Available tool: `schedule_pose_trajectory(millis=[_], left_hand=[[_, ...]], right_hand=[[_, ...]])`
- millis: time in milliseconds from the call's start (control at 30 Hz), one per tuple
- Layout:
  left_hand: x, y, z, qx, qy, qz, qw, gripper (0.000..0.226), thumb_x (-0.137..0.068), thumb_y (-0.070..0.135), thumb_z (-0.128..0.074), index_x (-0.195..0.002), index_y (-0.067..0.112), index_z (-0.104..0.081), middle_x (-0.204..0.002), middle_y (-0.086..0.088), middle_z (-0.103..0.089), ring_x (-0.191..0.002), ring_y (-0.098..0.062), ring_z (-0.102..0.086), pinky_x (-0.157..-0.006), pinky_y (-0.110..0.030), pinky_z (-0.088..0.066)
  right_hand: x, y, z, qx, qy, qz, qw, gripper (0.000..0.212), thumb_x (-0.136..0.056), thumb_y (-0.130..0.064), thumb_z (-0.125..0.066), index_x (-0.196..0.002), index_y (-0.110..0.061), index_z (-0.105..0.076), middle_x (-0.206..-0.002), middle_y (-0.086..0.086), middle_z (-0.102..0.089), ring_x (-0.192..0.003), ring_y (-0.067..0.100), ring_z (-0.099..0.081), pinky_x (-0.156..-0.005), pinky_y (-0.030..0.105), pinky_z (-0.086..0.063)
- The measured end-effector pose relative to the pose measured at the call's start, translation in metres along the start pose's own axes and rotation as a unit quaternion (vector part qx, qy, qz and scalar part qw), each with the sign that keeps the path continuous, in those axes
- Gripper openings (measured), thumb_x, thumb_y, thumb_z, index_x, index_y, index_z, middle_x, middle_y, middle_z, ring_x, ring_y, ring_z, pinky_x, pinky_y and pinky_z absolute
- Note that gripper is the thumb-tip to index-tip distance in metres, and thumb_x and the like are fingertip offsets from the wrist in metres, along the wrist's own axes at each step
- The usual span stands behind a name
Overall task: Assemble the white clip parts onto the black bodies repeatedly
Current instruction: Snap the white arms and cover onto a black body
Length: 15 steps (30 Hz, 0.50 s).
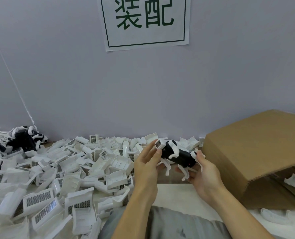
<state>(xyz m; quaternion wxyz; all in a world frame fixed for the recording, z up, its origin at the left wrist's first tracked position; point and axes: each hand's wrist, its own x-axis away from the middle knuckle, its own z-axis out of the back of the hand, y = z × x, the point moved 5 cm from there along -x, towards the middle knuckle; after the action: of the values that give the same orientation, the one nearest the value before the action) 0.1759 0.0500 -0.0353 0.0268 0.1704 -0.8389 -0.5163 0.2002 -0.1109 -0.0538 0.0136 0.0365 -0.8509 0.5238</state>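
Note:
A black body (177,155) with white leg pieces hanging from it is held above the table, slightly right of centre. My left hand (146,163) pinches its left end, where a white square-ended clip part (159,144) sits. My right hand (201,171) cradles the right end from below, with its thumb against a white round piece there. A big heap of loose white clip parts (65,171) covers the table to the left.
A brown cardboard box (257,156) stands tilted at the right, with white parts under its flap. Finished black-and-white assemblies (21,140) lie at the far left against the wall. A paper sign (145,21) hangs on the grey wall. Grey trousers show at the bottom.

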Motion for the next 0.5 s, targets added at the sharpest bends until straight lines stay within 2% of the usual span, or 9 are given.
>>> schedule_pose_trajectory(millis=[100,167,367,500], left_hand=[[0.0020,0.0041,-0.0040,-0.016,-0.031,-0.019,0.999,0.027,-0.090,0.011,-0.074,-0.108,0.031,-0.079,-0.114,-0.001,-0.077,-0.112,-0.024,-0.071,-0.102,-0.048,-0.053],[0.0033,0.0054,-0.0056,-0.018,-0.037,-0.022,0.999,0.028,-0.089,0.010,-0.073,-0.108,0.029,-0.080,-0.114,-0.002,-0.077,-0.112,-0.025,-0.071,-0.104,-0.051,-0.052],[0.0041,0.0076,-0.0058,-0.011,-0.031,-0.013,0.999,0.027,-0.090,0.009,-0.072,-0.107,0.028,-0.080,-0.112,-0.003,-0.077,-0.108,-0.025,-0.072,-0.096,-0.045,-0.055],[0.0013,0.0030,0.0007,-0.003,0.003,0.001,1.000,0.027,-0.095,0.004,-0.066,-0.106,0.027,-0.075,-0.105,-0.003,-0.078,-0.096,-0.022,-0.075,-0.074,-0.031,-0.059]], right_hand=[[0.0000,0.0018,0.0016,0.028,0.015,-0.008,0.999,0.042,-0.109,-0.036,-0.037,-0.117,-0.007,-0.066,-0.105,0.029,-0.072,-0.084,0.043,-0.069,-0.057,0.037,-0.045],[0.0004,0.0025,0.0012,0.029,0.017,-0.018,0.999,0.041,-0.109,-0.035,-0.037,-0.113,-0.007,-0.067,-0.099,0.029,-0.073,-0.077,0.042,-0.069,-0.054,0.037,-0.044],[0.0004,-0.0005,0.0011,0.029,0.020,0.005,0.999,0.038,-0.108,-0.032,-0.040,-0.109,-0.010,-0.070,-0.088,0.019,-0.074,-0.075,0.036,-0.070,-0.051,0.035,-0.046],[0.0015,-0.0067,0.0018,0.041,0.012,0.044,0.998,0.033,-0.106,-0.029,-0.044,-0.118,-0.012,-0.070,-0.105,0.019,-0.074,-0.085,0.033,-0.071,-0.055,0.036,-0.050]])
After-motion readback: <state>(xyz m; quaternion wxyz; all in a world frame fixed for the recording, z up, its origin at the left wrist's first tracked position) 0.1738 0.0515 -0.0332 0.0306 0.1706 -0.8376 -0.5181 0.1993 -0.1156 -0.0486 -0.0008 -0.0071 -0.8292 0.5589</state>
